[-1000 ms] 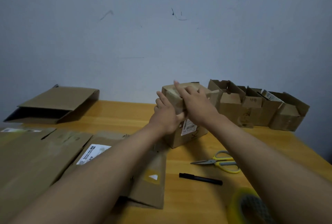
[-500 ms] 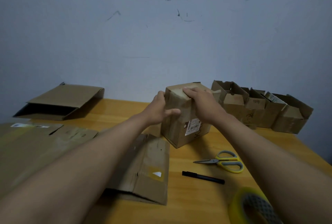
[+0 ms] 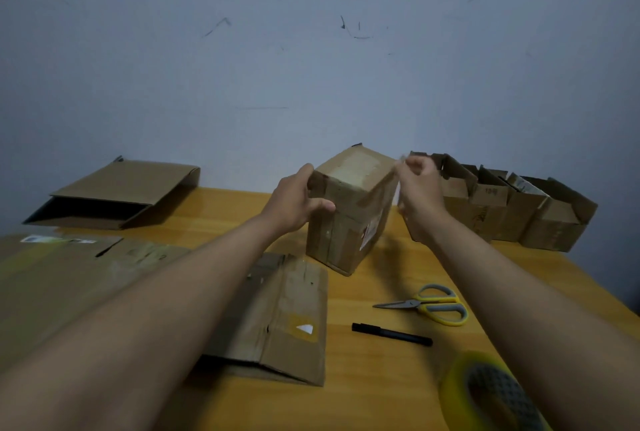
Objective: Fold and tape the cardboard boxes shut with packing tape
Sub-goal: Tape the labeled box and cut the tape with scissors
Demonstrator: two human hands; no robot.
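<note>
Small brown cardboard box (image 3: pixel 349 209), upright, light and stiff; best held by opposite side walls.
Left hand (image 3: pixel 294 204) grips its nine-o'clock wall; right hand (image 3: pixel 417 188), at three o'clock, pinches what looks like a tape end.

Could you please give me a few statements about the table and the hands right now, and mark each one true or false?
1. The left hand grips the upright box. True.
2. The scissors lie on top of that box. False: they lie on the table.
3. The black pen lies nearer the camera than the scissors. True.
4. The right hand holds the tape roll. False: the roll sits on the table.
</note>
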